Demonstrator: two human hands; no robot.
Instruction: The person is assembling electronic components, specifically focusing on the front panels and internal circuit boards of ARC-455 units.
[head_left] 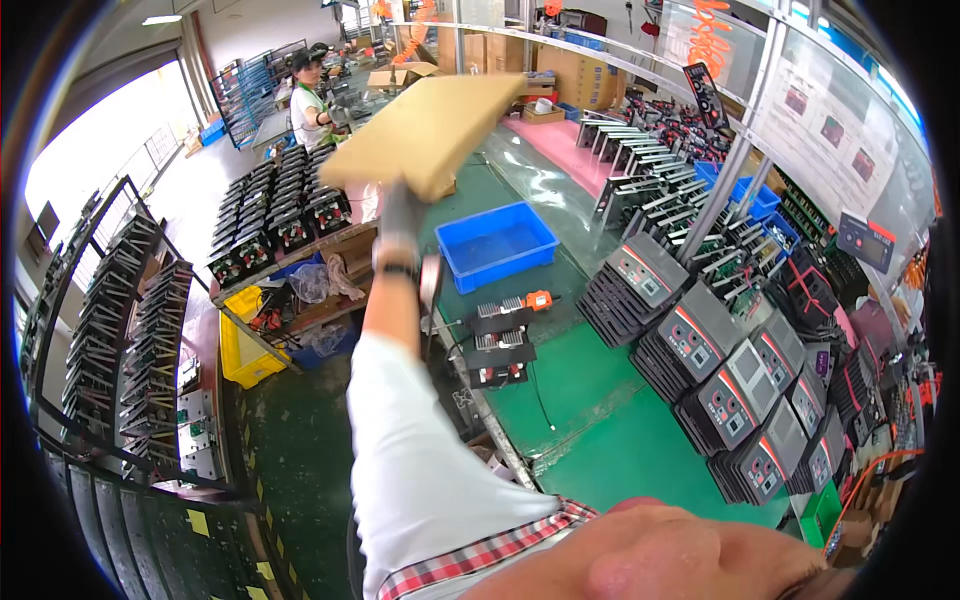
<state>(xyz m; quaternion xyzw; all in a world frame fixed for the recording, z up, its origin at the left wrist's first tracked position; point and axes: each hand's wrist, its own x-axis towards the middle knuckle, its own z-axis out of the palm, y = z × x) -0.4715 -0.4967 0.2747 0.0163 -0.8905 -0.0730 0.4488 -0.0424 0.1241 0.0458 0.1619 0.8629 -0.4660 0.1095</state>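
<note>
Left grip (402, 212): clenched on tan slab's near edge; blurred, fingers not distinct.
Tan slab (430, 130): 12 to 1 o'clock of left grip, touching it, held up tilted.
Blue bin (510, 268): 3 to 4 o'clock, on green desk (600, 400).
Black-and-silver unit (503, 355): 5 o'clock, near bin.
Gray panels (690, 335): stacked, 4 o'clock, farther out.
Right grip: out of view, can't tell.

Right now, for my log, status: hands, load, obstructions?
Left hand holding tan slab aloft. Right hand out of view. Blue bin on bench, right of left hand. Slab blocks view behind.
</note>
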